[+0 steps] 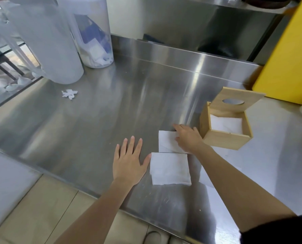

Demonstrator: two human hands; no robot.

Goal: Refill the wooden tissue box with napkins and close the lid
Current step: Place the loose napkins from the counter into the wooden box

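Note:
The wooden tissue box [225, 140] stands on the steel counter at the right, its lid [234, 101] with a round hole tipped up and back. White napkins [226, 125] lie inside it. Two folded napkins lie on the counter left of the box: a far one [166, 143] and a near one [170, 169]. My right hand [189, 137] rests on the far napkin, fingers curled over its right edge, just beside the box. My left hand [129, 160] lies flat on the counter with fingers spread, its thumb touching the near napkin's left edge.
Two tall translucent plastic containers [46, 41] [93, 36] stand at the back left, one holding paper scraps. A crumpled paper bit [69, 94] lies before them. A yellow panel [286, 53] rises behind the box. The counter's front edge [111, 199] runs under my forearms.

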